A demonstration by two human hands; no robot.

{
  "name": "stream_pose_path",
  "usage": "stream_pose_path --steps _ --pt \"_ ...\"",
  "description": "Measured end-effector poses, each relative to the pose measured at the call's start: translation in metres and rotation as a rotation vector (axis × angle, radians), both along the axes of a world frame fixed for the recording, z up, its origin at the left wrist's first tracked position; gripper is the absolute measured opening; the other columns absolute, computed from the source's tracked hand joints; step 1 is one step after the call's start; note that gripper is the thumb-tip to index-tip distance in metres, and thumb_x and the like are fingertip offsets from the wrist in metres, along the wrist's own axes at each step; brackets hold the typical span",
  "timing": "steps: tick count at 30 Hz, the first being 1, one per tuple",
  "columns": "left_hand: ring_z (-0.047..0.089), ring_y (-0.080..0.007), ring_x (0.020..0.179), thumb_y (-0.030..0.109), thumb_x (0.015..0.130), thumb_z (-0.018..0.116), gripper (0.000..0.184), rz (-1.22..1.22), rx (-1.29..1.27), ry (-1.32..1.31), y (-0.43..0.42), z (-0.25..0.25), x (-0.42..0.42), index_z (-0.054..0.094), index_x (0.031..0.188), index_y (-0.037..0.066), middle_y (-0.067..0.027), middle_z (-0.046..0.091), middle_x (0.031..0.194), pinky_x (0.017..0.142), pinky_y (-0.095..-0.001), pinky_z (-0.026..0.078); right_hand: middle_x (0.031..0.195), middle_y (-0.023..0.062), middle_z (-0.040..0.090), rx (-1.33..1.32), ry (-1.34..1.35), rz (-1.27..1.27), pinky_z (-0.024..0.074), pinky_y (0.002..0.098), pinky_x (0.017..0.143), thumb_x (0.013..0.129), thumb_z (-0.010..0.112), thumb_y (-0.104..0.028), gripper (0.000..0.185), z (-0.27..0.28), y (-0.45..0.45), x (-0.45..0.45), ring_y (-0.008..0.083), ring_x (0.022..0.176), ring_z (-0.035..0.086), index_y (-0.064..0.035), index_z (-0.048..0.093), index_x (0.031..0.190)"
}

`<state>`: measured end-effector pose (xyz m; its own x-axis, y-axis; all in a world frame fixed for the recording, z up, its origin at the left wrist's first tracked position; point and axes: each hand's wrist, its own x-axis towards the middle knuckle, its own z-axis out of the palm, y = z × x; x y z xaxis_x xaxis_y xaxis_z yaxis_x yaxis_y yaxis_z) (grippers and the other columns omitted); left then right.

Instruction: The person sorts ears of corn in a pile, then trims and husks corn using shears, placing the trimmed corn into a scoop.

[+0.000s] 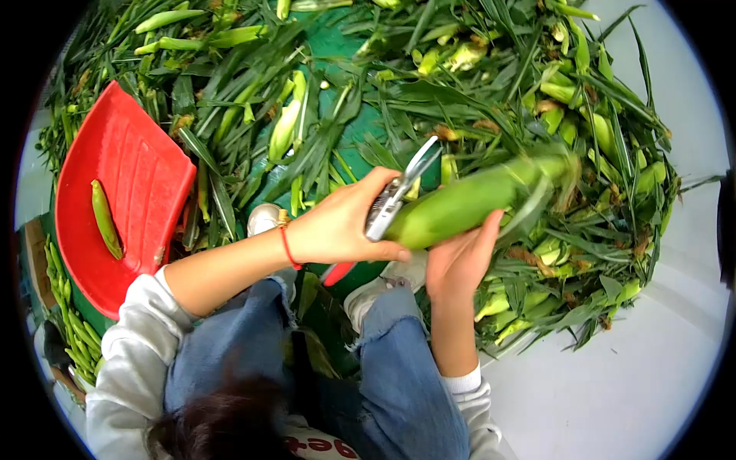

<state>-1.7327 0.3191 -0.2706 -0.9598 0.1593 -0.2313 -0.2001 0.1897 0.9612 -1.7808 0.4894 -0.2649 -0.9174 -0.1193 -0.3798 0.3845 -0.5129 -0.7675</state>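
The person's left hand [342,221] is closed around a metal cutting tool [386,208], its thumb lying at the stem end of a green corn ear [460,203]. The right hand [458,262] grips that ear from below, palm up, the fingers hidden behind it. The ear is held aslant in front of the person, its silk end blurred and pointing away to the right. A red handle [339,274] shows just below the left hand.

Under the hands are the person's shoes [368,300] and a green floor covering [337,47]. Beyond and to the right, a heap of leaves and corn [529,115] crowds close, the held ear hiding part of it. A slim pale ear [285,129] lies among leaves ahead of the left hand.

To the left, a red scoop [157,172] holds one slender green ear [106,220]. Past its lower edge, many slim green ears [77,337] are bunched near the edge of view; what holds them is unclear.
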Motion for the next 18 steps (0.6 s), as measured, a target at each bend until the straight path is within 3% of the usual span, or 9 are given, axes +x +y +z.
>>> stream_pose_path --steps 2,5,6,9,10,11,13,15,18 --pt "0.054 -0.0177 0.095 0.023 0.069 0.08 0.068 0.17 0.032 0.127 -0.001 -0.009 -0.006 0.042 0.121 0.002 -0.0085 0.055 0.106 0.084 -0.0309 0.043 0.137 0.0139 0.037 -0.122 0.055 0.149 0.0361 0.0421 0.1 0.098 0.042 -0.028 0.049 -0.001 -0.005 0.011 0.0252 0.121 0.042 -0.007 0.028 0.14" --pt "0.056 -0.0135 0.094 0.013 0.077 0.072 0.049 0.337 0.693 -0.132 -0.02 -0.021 -0.002 0.046 0.117 0.001 -0.0054 0.058 0.104 0.083 -0.0278 0.045 0.13 0.0122 0.044 0.087 0.186 0.343 0.0363 0.0439 0.1 0.096 0.046 -0.025 0.041 0.013 -0.014 0.004 0.025 0.119 0.044 -0.0071 0.038 0.132" --pt "0.056 -0.013 0.096 0.009 0.08 0.068 0.044 0.316 0.881 -0.253 -0.028 -0.011 0.0 0.047 0.119 0.002 -0.0052 0.059 0.106 0.086 -0.0287 0.045 0.129 0.0101 0.047 0.084 0.118 0.374 0.0375 0.045 0.099 0.094 0.049 -0.015 0.038 0.012 -0.013 0.0 0.0229 0.116 0.046 -0.007 0.04 0.13" --pt "0.056 -0.0134 0.096 0.013 0.081 0.068 0.047 0.173 0.815 -0.368 -0.041 -0.014 0.006 0.049 0.122 0.002 -0.0051 0.059 0.107 0.089 -0.0287 0.043 0.126 0.0113 0.051 0.202 -0.122 0.341 0.0406 0.0354 0.096 0.095 0.048 -0.018 0.04 -0.024 -0.021 -0.001 0.0214 0.113 0.05 -0.003 0.042 0.131" --pt "0.056 -0.0135 0.094 0.013 0.081 0.068 0.047 0.138 0.673 -0.322 -0.04 -0.015 0.007 0.049 0.122 0.002 -0.0049 0.059 0.105 0.087 -0.0283 0.043 0.122 0.0091 0.053 0.01 -0.25 0.352 0.0422 0.0317 0.093 0.096 0.046 -0.027 0.041 -0.036 -0.019 -0.001 0.0184 0.109 0.052 -0.0028 0.044 0.129" --pt "0.055 -0.0135 0.091 0.014 0.08 0.068 0.048 0.101 0.532 -0.274 -0.038 -0.013 0.005 0.049 0.122 0.002 -0.0047 0.06 0.103 0.084 -0.0279 0.044 0.117 0.008 0.055 0.154 -0.435 0.439 0.044 0.0316 0.09 0.098 0.041 -0.031 0.041 -0.043 -0.014 -0.005 0.017 0.105 0.053 -0.004 0.045 0.128" --pt "0.053 -0.0127 0.086 0.015 0.078 0.066 0.046 0.05 0.31 -0.288 -0.031 -0.009 -0.004 0.047 0.118 0.001 -0.0044 0.057 0.099 0.077 -0.0267 0.044 0.114 0.0085 0.056 0.388 -0.182 0.637 0.0453 0.032 0.088 0.098 0.043 -0.028 0.037 -0.101 0.025 -0.015 0.0176 0.105 0.054 -0.0041 0.046 0.125" --pt "0.051 -0.01 0.087 0.01 0.077 0.063 0.052 0.12 0.074 -0.325 -0.024 -0.016 -0.006 0.042 0.124 0.001 -0.0038 0.054 0.097 0.076 -0.0262 0.043 0.116 0.0096 0.055 0.203 -0.148 0.213 0.0464 0.0332 0.088 0.096 0.045 -0.025 0.034 -0.061 0.004 -0.013 0.0188 0.105 0.054 -0.004 0.046 0.124" --pt "0.055 -0.015 0.091 0.014 0.078 0.059 0.057 0.339 0.605 -0.495 -0.022 -0.034 0.019 0.035 0.129 0.004 -0.0064 0.055 0.102 0.078 -0.0269 0.043 0.119 0.0112 0.053 0.076 -0.011 -0.232 0.047 0.0403 0.092 0.091 0.055 -0.018 0.036 -0.042 0.007 -0.028 0.0233 0.106 0.054 -0.0023 0.046 0.121"
